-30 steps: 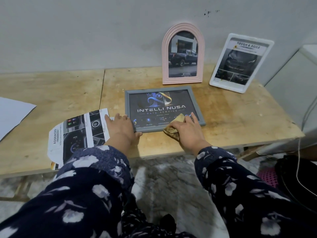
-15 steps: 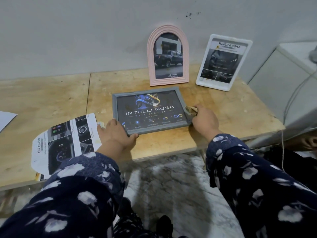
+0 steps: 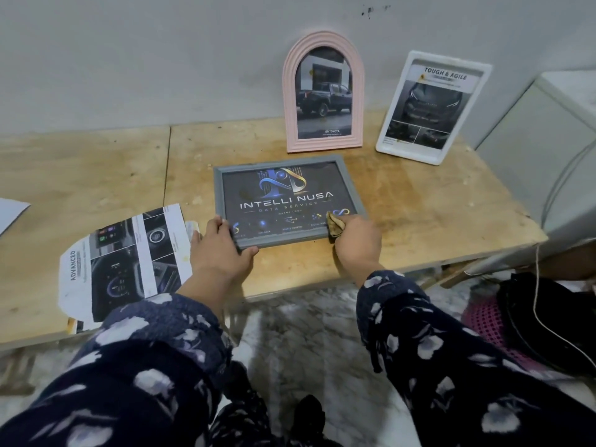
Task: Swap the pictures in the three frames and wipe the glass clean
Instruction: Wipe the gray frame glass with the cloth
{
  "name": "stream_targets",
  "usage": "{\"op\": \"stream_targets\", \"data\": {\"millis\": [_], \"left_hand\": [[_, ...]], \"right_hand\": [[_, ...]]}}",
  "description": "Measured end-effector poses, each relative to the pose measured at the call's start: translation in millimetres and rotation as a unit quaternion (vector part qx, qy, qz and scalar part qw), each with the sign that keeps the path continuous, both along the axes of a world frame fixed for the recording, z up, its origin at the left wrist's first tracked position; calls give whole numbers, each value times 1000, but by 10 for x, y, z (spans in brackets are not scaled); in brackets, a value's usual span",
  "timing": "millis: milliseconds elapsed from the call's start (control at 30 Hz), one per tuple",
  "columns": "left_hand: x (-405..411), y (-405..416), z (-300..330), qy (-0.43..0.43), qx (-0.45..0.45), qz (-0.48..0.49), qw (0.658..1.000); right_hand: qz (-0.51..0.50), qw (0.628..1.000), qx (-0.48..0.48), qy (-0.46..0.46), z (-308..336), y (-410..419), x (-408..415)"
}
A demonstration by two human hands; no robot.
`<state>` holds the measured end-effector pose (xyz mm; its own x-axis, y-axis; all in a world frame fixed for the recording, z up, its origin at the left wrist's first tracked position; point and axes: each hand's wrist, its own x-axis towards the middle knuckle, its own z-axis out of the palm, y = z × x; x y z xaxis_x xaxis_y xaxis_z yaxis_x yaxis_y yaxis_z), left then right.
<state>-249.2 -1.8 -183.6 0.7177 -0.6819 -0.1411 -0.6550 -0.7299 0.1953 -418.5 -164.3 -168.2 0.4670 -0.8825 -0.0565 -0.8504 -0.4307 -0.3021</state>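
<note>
Fingers of the left hand (image 3: 219, 250) curl over the near-left corner of the grey frame (image 3: 356, 196), thumb along its front edge, gripping it flat on the wooden table (image 3: 419, 214). The right hand (image 3: 358, 243) bunches a tan cloth (image 3: 335, 224) in curled fingers and presses it onto the glass at the frame's near-right corner. Between the two hands, the frame holds a dark print reading "INTELLI NUSA" over "DATA SERVICE", with a blue-and-gold logo above and a row of small icons below whose captions are too small to read. Just left of the left hand lies a loose printed sheet (image 3: 122, 262), partly touching the wrist side, showing car-interior photos and the word "ADVANCED" along its edge. Beyond the hands, against the wall, stands a pink arched frame (image 3: 290, 101) holding a photo of a dark pickup truck marked "TOYOTA" at the bottom. To the right of it, past the right hand, leans a white frame (image 3: 387, 137) holding a car leaflet headed "TOUGH & AGILE". Far left of the left hand, a corner of white paper (image 3: 9, 211) shows.
</note>
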Motion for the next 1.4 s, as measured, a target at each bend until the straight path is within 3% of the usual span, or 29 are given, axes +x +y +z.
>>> {"op": "stream_targets", "data": {"millis": [433, 600, 733, 933, 1033, 1133, 1300, 1400], "left_hand": [[-30, 7, -42, 11, -63, 15, 998], [32, 81, -74, 4, -64, -12, 998], [1, 86, -157, -26, -88, -7, 996], [-119, 4, -297, -1, -144, 55, 988], [-112, -18, -355, 9, -175, 73, 982], [-77, -27, -420, -13, -202, 58, 978], [-14, -55, -461, 5, -209, 52, 976], [-4, -62, -461, 20, -216, 60, 974]], "right_hand": [[25, 992, 99, -80, 3, 565, 526], [-9, 930, 283, -235, 156, 431, 628], [24, 945, 236, -226, 367, 210, 880], [124, 969, 161, -138, 544, 21, 1440], [192, 975, 67, -89, 524, -34, 1741], [243, 969, -43, -33, 421, -84, 2046], [320, 938, -101, 82, 56, 66, 2207], [340, 932, -85, 89, -144, 126, 2104]]}}
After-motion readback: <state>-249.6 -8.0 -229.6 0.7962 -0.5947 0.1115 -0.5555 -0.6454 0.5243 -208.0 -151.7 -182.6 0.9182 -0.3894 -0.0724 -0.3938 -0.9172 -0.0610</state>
